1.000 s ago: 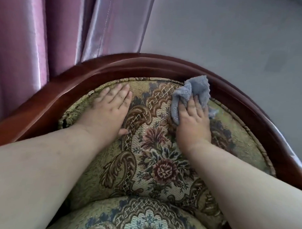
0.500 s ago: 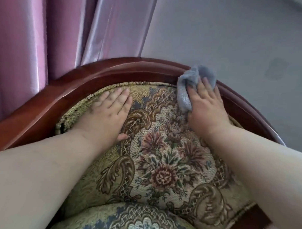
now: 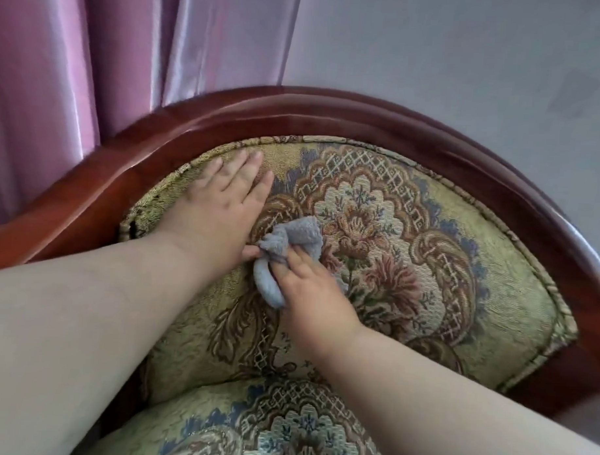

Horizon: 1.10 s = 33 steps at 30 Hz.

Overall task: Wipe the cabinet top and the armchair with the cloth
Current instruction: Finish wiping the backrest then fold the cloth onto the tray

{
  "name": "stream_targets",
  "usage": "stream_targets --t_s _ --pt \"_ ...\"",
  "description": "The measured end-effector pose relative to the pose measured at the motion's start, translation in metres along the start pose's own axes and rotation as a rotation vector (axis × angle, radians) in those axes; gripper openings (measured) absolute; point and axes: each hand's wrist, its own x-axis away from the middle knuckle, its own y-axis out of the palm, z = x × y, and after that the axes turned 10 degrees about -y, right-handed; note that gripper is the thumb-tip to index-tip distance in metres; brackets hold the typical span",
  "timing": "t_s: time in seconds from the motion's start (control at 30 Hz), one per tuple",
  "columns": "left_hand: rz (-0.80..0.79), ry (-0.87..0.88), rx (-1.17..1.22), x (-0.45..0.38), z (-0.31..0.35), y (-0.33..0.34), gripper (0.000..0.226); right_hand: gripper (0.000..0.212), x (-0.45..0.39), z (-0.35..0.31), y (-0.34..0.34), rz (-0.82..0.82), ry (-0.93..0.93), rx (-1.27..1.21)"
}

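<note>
Bunched grey-blue cloth (image 3: 284,257) under right hand (image 3: 315,296), floral tapestry armchair (image 3: 410,231)

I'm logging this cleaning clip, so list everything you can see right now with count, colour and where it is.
armchair backrest upholstery: one, green-gold floral tapestry, centre
wooden frame: one, reddish-brown, curving around the backrest
seat cushion: one, same floral fabric, bottom centre
cloth: one, grey-blue, bunched on the backrest
curtain: one, pink-purple, upper left behind the chair
wall: grey, upper right
left hand: flat on the backrest, left of the cloth
right hand: pressing the cloth against the backrest
</note>
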Motion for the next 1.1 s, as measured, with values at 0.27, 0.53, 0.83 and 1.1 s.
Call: stream_targets --t_s 0.27,0.53,0.83,1.1 --pt "-0.456 -0.461 1.104 0.014 0.074 -0.062 0.047 0.084 0.033 -0.019 -0.065 0.256 0.323 -0.514" --pt "-0.824 -0.997 1.735 -0.01 0.052 -0.157 0.021 0.075 0.056 -0.032 -0.176 0.454 0.726 -1.262" --pt "-1.369 -0.655 1.895 -0.077 -0.05 -0.342 0.028 0.071 0.003 -0.029 -0.387 -0.143 0.769 -2.32" --pt "-1.437 -0.462 1.528 -0.108 -0.141 -0.513 0.039 0.042 -0.008 -0.043 -0.546 -0.184 0.887 -2.131"
